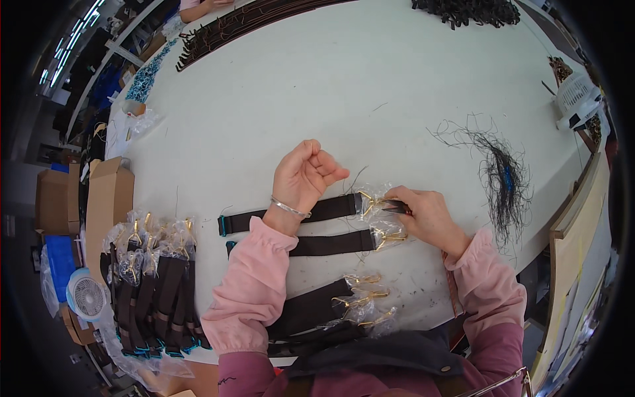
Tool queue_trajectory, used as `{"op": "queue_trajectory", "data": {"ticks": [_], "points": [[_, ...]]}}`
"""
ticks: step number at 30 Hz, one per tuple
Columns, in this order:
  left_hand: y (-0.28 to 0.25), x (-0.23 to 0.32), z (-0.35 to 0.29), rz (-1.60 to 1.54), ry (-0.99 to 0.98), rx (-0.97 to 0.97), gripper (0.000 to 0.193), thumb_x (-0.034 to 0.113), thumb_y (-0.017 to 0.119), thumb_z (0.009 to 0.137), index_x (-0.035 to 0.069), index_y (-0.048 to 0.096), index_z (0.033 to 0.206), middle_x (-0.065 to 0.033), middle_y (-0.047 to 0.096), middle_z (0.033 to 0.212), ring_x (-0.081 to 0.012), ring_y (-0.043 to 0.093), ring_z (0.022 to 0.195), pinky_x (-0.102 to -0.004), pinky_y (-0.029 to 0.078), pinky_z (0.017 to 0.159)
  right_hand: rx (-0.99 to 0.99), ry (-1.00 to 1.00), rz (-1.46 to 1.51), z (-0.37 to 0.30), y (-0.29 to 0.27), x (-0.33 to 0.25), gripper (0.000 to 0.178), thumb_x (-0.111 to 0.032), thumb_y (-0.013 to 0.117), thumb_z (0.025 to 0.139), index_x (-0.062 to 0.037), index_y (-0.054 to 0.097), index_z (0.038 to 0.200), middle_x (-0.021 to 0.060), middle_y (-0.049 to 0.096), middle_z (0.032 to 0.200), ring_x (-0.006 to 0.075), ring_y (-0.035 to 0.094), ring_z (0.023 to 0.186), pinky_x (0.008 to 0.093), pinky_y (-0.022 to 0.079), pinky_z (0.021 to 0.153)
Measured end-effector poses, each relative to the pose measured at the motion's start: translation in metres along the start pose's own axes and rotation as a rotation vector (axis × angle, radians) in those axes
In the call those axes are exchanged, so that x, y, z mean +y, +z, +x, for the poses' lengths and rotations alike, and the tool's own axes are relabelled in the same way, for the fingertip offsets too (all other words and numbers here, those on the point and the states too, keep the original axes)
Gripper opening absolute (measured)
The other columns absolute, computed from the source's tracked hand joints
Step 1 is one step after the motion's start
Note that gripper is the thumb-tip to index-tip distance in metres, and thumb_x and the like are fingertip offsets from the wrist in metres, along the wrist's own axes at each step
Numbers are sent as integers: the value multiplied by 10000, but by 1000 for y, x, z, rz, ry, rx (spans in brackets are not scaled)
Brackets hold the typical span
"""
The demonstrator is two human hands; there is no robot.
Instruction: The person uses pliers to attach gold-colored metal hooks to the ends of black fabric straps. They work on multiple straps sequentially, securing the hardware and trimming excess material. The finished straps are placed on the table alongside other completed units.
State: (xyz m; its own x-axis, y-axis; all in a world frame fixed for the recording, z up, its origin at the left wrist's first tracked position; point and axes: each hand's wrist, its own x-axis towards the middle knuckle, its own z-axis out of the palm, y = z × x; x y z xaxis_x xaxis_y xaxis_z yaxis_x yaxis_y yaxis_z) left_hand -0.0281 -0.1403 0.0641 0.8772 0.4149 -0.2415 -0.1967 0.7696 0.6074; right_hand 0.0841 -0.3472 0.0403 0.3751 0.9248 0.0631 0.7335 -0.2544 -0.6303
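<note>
My right hand [428,215] holds small dark-bladed thread snips [397,207], their tips beside the gold clasp [368,202] of a dark brown strap [324,209]. Clear plastic wraps the clasp end, and a blue-green piece sits at the strap's other end. Over this strap, my left hand [303,173] is raised palm up with its fingers curled in; I see nothing in them. A metal bangle circles that wrist. A second similar strap [334,243] lies just nearer, partly hidden by my left forearm. Thin black threads lie beyond the clasp.
More straps [314,306] with gold clasps lie near my body, and a bundle of them [159,284] lies at left. A tangle of black threads [506,178] is at right. Cardboard boxes [109,192] and fans [579,99] stand around the table [264,106]. Another person's hand [215,5] shows far left.
</note>
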Motion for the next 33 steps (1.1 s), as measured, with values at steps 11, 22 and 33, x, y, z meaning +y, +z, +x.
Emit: {"op": "queue_trajectory", "data": {"ticks": [11,22,33], "points": [[-31,-25,-12,1886,338,-399,416,255,674,749,109,470,1081,-125,616,830,-293,600,742,-382,445,597,82,-23,-181,7,-5,9,287,-125,634,702,-87,557,976,70,620,724,270,595,594,385,435,526],[-25,-24,2,1881,208,-480,230,157,648,747,65,491,888,-100,565,733,-283,562,685,-381,426,599,-310,-47,110,20,-27,-21,373,-386,562,837,-60,513,1010,118,615,698,299,597,601,403,443,558],[-37,-32,7,1584,444,-493,170,-24,604,726,27,443,754,-85,482,667,-250,471,572,-334,391,534,-69,-89,-175,15,-1,-12,246,-184,584,813,-33,434,937,131,594,747,315,607,604,412,447,498]]}}
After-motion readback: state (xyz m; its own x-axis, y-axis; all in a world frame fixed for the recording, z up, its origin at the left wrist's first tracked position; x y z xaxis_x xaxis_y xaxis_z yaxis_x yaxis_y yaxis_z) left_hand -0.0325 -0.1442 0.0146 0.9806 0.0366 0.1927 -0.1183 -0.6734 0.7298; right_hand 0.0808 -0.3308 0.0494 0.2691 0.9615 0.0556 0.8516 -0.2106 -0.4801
